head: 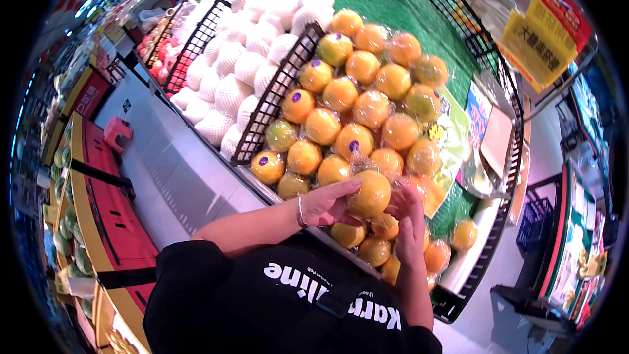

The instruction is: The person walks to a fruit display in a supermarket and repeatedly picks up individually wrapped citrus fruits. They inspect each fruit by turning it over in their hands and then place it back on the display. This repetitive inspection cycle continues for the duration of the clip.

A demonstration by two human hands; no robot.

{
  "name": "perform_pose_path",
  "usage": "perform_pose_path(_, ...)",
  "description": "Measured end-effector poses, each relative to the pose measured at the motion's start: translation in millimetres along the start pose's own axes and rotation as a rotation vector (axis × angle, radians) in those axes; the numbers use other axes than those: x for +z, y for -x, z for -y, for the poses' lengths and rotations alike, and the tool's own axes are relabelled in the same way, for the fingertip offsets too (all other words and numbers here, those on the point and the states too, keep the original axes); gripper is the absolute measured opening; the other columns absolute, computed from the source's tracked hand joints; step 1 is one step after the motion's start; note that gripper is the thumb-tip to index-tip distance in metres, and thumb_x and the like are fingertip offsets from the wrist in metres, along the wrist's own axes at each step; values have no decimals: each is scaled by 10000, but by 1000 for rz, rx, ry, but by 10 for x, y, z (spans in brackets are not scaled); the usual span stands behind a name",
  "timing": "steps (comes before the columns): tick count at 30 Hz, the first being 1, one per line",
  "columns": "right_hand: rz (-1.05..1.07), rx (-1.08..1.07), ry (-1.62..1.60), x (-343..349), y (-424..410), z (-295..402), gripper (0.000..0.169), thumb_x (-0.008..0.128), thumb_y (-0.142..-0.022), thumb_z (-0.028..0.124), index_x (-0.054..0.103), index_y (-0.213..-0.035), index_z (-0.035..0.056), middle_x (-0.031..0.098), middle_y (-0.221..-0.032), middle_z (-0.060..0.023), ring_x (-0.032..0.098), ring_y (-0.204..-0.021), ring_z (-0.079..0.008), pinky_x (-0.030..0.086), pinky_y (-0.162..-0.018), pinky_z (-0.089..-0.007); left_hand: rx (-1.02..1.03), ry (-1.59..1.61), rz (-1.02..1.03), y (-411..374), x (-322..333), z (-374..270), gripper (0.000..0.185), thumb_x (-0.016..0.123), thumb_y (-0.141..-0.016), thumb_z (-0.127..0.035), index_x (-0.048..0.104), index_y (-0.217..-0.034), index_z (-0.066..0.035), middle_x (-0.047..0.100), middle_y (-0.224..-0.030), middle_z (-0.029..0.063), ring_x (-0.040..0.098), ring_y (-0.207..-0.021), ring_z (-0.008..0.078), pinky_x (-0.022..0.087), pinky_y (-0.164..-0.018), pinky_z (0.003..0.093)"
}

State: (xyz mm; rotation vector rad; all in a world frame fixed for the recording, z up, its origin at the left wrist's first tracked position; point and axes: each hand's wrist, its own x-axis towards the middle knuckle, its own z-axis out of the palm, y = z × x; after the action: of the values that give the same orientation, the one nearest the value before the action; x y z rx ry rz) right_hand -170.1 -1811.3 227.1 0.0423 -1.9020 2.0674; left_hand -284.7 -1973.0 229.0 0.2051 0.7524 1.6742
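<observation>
An orange in clear plastic film (pixel 372 194) is held up between my two hands, above the front of the fruit display. My left hand (pixel 328 203), with a bangle at the wrist, supports it on one side, the thumb along its upper edge. On the other side my right hand (pixel 408 209) has its fingers at the gathered clear film. Loose ends of film stand up at the fruit's top. Rows of film-wrapped oranges (pixel 372 109) lie beyond and below the hands, some bearing small purple stickers and a few partly green.
A black plastic grid divider (pixel 277 93) separates the oranges from fruit in white foam nets (pixel 231 93). Green artificial turf (pixel 393 0) covers the stand behind. Cardboard (pixel 496 140) lies at the right, inside a black grid fence (pixel 516 157). A pink stool (pixel 118 132) stands on the aisle floor.
</observation>
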Motion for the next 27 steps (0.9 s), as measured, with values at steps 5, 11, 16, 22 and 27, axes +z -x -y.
perform_pose_path(5, -419, -430, 385, -59, 19, 17, 473, 546, -797, 286, 417, -1136, -18, 411, -1182, -150, 430, -1066, -226, 334, -895, -333, 120, 395, 69, -11, -126, 62, 622, 473, -810, -526, 351, -1283, -141, 494, -1193, 94, 497, -1074, 278, 456, -813, 402)
perform_pose_path(11, -61, 25, 98, 98, 14, -178, 768, 660, -709, 344, 270, -1284, 16, 411, -1215, -97, 422, -1101, -215, 336, -921, -342, 357, 139, 125, -78, -83, 71, 583, 525, -822, -440, 334, -1287, -144, 457, -1229, 68, 464, -1107, 212, 425, -858, 357)
perform_pose_path(16, -288, -35, -125, 131, 11, -197, 348, 561, -827, 148, 401, -1110, 23, 483, -1091, -87, 491, -977, -167, 390, -856, -299, 249, -292, 78, -7, 146, 83, 716, 646, -780, -216, 210, -1331, -77, 379, -1257, 58, 386, -1145, 143, 340, -940, 288)
perform_pose_path(22, -345, 50, 100, 67, -23, -86, 76, 467, -874, 85, 498, -832, 30, 546, -785, -50, 484, -651, -84, 389, -577, -195, 339, -389, -122, -134, -163, 142, 706, 645, -778, -199, 224, -1323, -44, 327, -1312, 83, 362, -1183, 191, 301, -988, 328)
perform_pose_path(27, -372, 132, 97, 62, -38, -99, 71, 483, -870, 91, 494, -833, 31, 522, -762, -31, 454, -634, -69, 374, -570, -189, 652, -1272, -247, -20, -127, -28, 527, 647, -756, -312, 462, -1170, -42, 493, -1147, 104, 452, -1099, 214, 325, -959, 333)
